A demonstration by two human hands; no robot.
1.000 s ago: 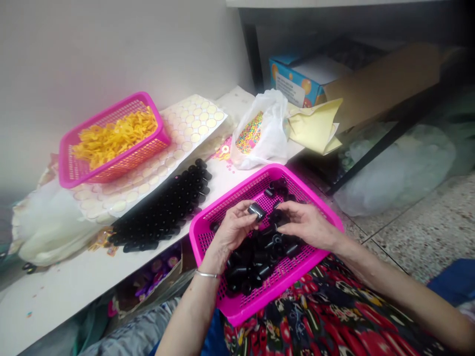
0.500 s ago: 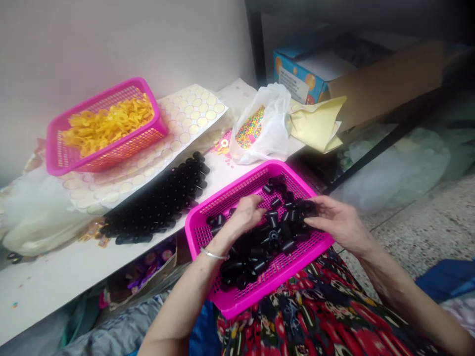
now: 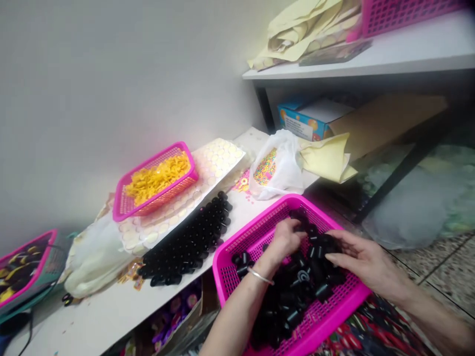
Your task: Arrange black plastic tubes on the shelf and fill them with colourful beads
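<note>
A pink mesh basket (image 3: 256,228) rests on my lap, holding many short black plastic cylinders (image 3: 293,296). My left hand (image 3: 286,238), with a silver bangle at the wrist, reaches over its far side. Its fingers are curled down among the cylinders, and whatever lies in the fingertips is hidden. Over the basket's right side, my right hand (image 3: 358,257) has thumb and fingers closed round a black cylinder (image 3: 328,243). On the white table to the left, black cylinders (image 3: 189,240) stand upright in a tight block of rows.
A smaller pink basket (image 3: 118,210) of yellow plastic pieces (image 3: 158,177) sits on a circle-printed sheet (image 3: 218,158). Behind my basket is a white plastic bag (image 3: 287,165) with colourful beads. A shelf (image 3: 401,64) rises at right; another basket (image 3: 48,252) stands far left.
The camera view has swung up and left, bringing in the shelf and the far-left basket. My left hand has moved closer to my right hand; both remain at the black cylinders.
</note>
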